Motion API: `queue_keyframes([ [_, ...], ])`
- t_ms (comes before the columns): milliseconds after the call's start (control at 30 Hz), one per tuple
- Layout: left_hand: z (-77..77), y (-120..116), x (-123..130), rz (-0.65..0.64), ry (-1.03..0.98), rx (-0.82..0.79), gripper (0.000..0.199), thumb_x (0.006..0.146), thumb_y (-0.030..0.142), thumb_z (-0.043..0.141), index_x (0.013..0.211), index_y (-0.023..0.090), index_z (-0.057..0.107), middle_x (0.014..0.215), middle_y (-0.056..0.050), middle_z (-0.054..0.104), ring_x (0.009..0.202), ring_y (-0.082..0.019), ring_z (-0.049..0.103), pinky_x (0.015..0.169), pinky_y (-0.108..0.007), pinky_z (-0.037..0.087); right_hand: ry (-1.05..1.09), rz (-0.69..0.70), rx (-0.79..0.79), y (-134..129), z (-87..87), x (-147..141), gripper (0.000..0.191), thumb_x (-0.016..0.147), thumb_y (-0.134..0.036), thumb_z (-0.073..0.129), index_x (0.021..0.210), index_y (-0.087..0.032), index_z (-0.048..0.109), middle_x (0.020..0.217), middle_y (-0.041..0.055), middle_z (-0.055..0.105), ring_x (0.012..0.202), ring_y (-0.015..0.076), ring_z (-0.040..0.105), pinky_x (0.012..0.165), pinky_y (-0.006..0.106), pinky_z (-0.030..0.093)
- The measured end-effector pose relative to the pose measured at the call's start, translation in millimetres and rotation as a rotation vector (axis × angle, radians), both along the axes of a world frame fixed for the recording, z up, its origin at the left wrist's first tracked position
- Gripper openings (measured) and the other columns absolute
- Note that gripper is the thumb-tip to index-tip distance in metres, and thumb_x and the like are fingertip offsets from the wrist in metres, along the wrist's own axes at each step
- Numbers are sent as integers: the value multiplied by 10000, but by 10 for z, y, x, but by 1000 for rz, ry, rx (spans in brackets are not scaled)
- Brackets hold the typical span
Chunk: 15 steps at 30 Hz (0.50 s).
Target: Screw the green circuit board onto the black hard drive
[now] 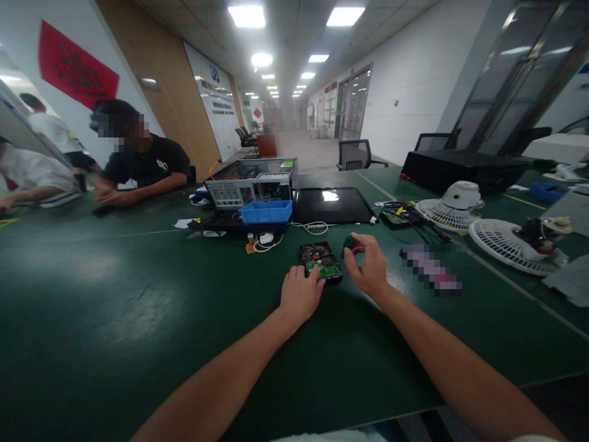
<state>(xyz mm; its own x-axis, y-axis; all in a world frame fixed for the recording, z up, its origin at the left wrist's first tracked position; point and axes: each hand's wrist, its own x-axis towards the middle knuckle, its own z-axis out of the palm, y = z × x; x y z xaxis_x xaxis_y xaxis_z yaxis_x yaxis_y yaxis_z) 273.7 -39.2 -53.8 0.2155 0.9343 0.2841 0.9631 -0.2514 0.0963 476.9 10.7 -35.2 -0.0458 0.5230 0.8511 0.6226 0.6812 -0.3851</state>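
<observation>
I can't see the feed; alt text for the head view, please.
A person's left hand touches what looks like a hard drive on a green table, while the right hand holds a small dark object just right of it. Beyond sit a blue bin, an open computer case and a dark flat panel.

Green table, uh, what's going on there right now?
The person's left hand is on what looks like a hard drive, lying on the green table. The right hand pinches a small dark object, too unclear to identify. Farther back are a blue bin and an open computer case.
</observation>
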Motion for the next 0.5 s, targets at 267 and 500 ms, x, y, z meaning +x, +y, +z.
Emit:
queue_keyframes([
  [267,-2,-3,-9,-12,-5,8,434,1022,462,481,1383,246,590,1175,-132,609,1103,-291,545,915,-408,476,65,25,46,64,-34,-1,436,915,-268,680,1306,-249,487,1317,136,615,1046,254,698,794,445,651],
  [500,-8,0,-16,-7,-12,-14,455,1011,472,503,1409,261,569,1219,-128,602,1128,-292,534,932,-413,470,10,-21,52,8,45,18,377,926,-270,656,1285,-248,544,1182,122,587,924,233,666,736,431,648],
])
